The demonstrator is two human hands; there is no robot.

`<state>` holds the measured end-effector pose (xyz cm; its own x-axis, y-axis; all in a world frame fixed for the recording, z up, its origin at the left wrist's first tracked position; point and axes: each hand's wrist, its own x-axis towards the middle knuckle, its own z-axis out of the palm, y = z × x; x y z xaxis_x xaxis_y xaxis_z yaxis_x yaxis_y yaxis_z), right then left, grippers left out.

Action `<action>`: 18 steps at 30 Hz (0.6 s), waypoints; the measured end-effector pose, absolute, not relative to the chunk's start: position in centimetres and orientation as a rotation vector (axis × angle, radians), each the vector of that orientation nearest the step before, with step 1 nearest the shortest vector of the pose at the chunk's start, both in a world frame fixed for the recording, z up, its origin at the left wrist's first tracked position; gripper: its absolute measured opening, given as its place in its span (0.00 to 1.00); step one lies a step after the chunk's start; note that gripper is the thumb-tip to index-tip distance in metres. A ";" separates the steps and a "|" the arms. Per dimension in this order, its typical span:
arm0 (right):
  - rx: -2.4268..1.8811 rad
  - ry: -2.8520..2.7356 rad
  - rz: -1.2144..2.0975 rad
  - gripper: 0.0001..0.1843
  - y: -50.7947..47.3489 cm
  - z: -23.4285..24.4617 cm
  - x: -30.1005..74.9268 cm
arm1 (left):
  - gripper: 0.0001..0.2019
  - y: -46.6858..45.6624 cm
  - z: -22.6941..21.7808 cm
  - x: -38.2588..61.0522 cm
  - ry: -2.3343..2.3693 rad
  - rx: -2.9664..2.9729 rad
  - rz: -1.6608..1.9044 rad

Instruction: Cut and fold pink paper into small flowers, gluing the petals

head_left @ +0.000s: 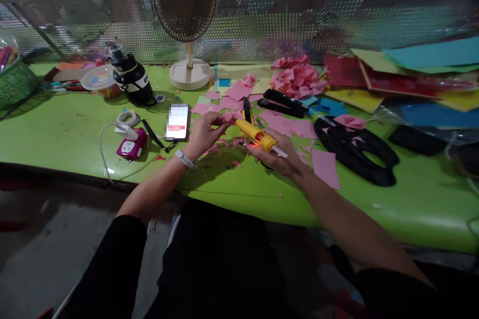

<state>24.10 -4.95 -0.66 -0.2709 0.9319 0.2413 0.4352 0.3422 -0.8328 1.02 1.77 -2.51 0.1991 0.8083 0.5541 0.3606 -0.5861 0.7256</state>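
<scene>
My right hand (279, 157) is closed around a yellow glue gun (256, 133), its tip pointing left toward a small folded pink paper piece (228, 117). That piece is pinched in the fingers of my left hand (205, 133), which wears a white wristband. Both hands hover just above the green table (67, 129), over scattered pink paper scraps (284, 127). A loose pink paper square (325, 167) lies to the right of my right hand.
A phone (177, 121), a pink device with a white cable (129, 145), a tape roll (127, 118), a black bottle (130, 77) and a fan (186, 20) stand left and behind. A black stapler (282, 102), folded pink flowers (295, 77), large black scissors (355, 152) and coloured paper sheets (411, 75) lie right.
</scene>
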 end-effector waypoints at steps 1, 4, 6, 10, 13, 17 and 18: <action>-1.198 -1.862 0.831 0.15 -4.9 -0.6 24.1 | 0.10 1.8 -2.5 1.0 1.080 2.063 1.369; -1.202 -1.862 0.828 0.15 -5.0 -0.5 24.0 | 0.11 1.8 -2.6 1.1 1.067 2.104 1.381; -1.224 -1.847 0.862 0.15 -5.0 -0.5 24.0 | 0.11 1.8 -2.5 1.1 1.065 2.109 1.385; -1.240 -1.830 0.866 0.15 -5.0 -0.7 23.9 | 0.12 1.8 -2.6 1.1 1.050 2.106 1.389; -1.245 -1.825 0.843 0.16 -5.0 -0.6 23.8 | 0.12 1.9 -2.7 1.0 1.053 2.101 1.395; -1.275 -1.789 0.870 0.17 -5.1 -0.1 23.7 | 0.12 1.9 -2.9 1.0 1.070 2.101 1.403; -1.281 -1.780 0.891 0.18 -5.1 0.0 23.6 | 0.11 1.9 -3.0 1.0 1.072 2.102 1.402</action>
<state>23.62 -5.10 -0.01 -0.2124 0.9610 0.1771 0.4344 0.2552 -0.8638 0.98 1.93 -2.97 0.2053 0.7724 0.6010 0.3777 -0.6291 0.6794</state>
